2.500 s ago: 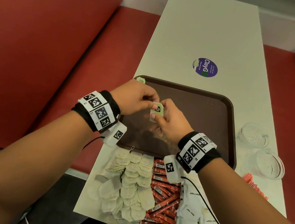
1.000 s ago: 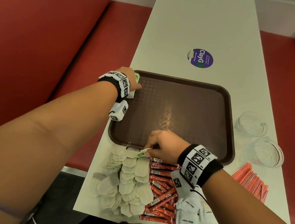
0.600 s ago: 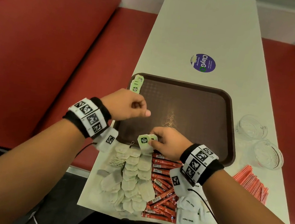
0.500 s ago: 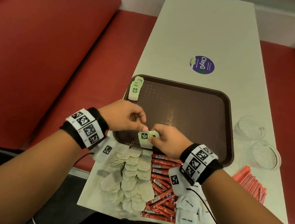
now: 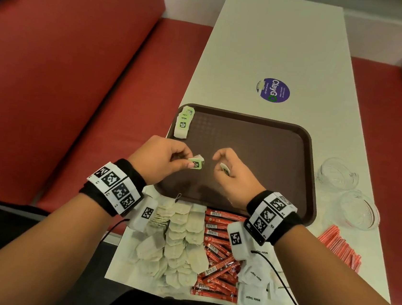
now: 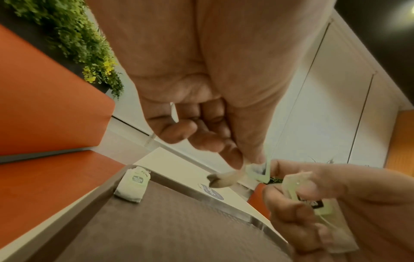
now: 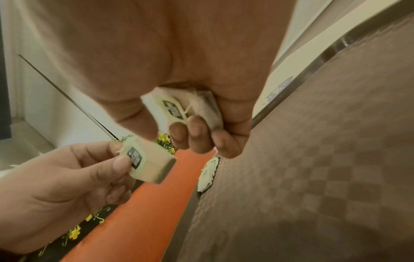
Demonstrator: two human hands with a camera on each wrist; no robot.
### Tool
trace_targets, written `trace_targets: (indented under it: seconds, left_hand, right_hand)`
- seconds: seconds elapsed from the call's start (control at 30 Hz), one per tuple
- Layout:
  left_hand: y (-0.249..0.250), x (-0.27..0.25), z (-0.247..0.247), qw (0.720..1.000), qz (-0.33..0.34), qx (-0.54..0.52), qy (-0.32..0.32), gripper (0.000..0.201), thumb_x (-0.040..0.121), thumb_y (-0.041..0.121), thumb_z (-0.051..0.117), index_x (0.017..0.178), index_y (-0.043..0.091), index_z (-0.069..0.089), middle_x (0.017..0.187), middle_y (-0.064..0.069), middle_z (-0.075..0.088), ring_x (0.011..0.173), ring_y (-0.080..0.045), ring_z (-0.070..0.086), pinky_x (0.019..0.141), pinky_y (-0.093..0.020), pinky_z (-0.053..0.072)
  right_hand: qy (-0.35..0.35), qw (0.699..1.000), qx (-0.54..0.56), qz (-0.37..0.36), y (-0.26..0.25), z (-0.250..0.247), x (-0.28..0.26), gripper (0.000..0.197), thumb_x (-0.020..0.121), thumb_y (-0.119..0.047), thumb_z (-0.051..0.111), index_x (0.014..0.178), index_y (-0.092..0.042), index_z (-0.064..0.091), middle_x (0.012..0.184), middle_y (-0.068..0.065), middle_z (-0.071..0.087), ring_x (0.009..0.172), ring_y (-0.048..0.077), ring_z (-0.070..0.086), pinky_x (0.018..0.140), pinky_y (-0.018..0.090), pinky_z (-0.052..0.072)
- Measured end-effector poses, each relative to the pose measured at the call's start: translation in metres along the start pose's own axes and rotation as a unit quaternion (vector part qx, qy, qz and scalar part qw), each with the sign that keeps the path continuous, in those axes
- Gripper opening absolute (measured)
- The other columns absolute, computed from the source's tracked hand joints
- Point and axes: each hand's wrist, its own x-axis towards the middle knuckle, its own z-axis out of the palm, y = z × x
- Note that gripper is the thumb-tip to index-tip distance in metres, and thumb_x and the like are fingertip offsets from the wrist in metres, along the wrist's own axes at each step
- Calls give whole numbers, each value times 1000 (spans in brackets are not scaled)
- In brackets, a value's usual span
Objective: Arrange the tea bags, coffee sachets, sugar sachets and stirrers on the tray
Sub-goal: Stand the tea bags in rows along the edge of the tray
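Hands parted | left grip (image 5: 166, 157) pinches tea bag (image 5: 195, 163) | right grip (image 5: 232, 173) clutches another (curled)

Tray (image 5: 283, 146): brown plastic, embossed checker texture, slight sheen. Tabletop (image 5: 278, 35): smooth matt white laminate. Tea bags (image 5: 180, 240): thin matt paper (green paper tags). Coffee sachets (image 5: 217, 262): glossy red film. Bowls (image 5: 336, 171): clear glass or plastic, can't tell.

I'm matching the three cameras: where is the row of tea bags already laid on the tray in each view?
Head: row of tea bags, tray's far-left corner.
Left wrist: lower left, at the tray rim.
Right wrist: centre, along the tray edge.
Shared landmark: brown tray.
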Motion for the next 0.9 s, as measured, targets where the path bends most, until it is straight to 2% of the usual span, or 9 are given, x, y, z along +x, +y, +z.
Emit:
trace_targets:
  seconds: [0.1,0.27,0.33,0.47,0.53,0.63,0.73,0.83,0.9]
  left_hand:
    - [6,2,-3,1000,23,14,6,5,86,30,76,84,27,73,67,10,62,61,-5,52,58,-12,37]
    - [10,7,-6,998,50,30,30,3,88,30,73,87,28,72,69,13,62,64,-5,55,61,-14,41]
    - [8,10,-6,998,45,22,39,2,90,28,72,89,26,72,71,14,63,66,-2,55,63,-13,40]
    - [-10,27,-10,995,-27,-1,92,4,91,24,70,95,24,72,81,11,70,74,-1,62,72,-18,48]
    - [-23,43,-16,990,-79,31,114,3,92,26,69,92,25,72,80,11,70,77,-6,63,73,-21,49]
    - [-40,68,-21,984,-152,71,61,2,92,26,69,90,26,70,78,12,70,72,-1,61,64,-17,43]
    - [-59,92,-18,976,-191,100,-3,4,89,27,73,92,26,71,84,8,71,79,-5,63,72,-24,50]
    - [-73,112,-14,972,-205,117,7,2,87,25,73,89,24,72,83,5,69,83,-13,63,73,-26,47]
    - [-79,121,-13,968,-212,132,15,4,86,25,74,85,26,71,87,4,70,87,-15,64,77,-27,50]
  right_hand:
    - [8,997,-63,-36,-6,2,7,18,94,-23,65,111,-25,59,73,-14,54,58,-1,51,61,15,40]
    - [8,993,-103,-52,-10,7,17,4,96,-24,64,97,-21,65,79,-8,64,71,9,59,70,31,51]
    - [12,994,-96,-52,-12,7,19,4,96,-24,64,98,-21,65,79,-7,64,71,9,58,69,30,50]
    - [35,997,-59,-18,-15,4,21,11,98,-19,57,109,-22,57,78,-6,60,60,7,50,60,23,44]
    - [39,999,-10,0,-16,3,19,15,97,-11,51,110,-18,48,74,-2,55,53,6,44,56,26,41]
    - [47,998,41,17,-16,1,19,14,94,-8,47,104,-16,40,76,5,51,57,14,41,56,35,39]
    - [54,998,28,29,-14,1,22,12,94,-11,48,92,-18,38,78,4,49,64,17,41,60,38,39]
    - [46,999,-16,20,-12,0,23,17,96,-13,49,82,-18,40,75,0,49,66,15,43,65,38,41]
    - [42,999,-18,17,-11,0,23,16,94,-15,50,80,-14,43,73,0,52,66,18,47,66,45,47]
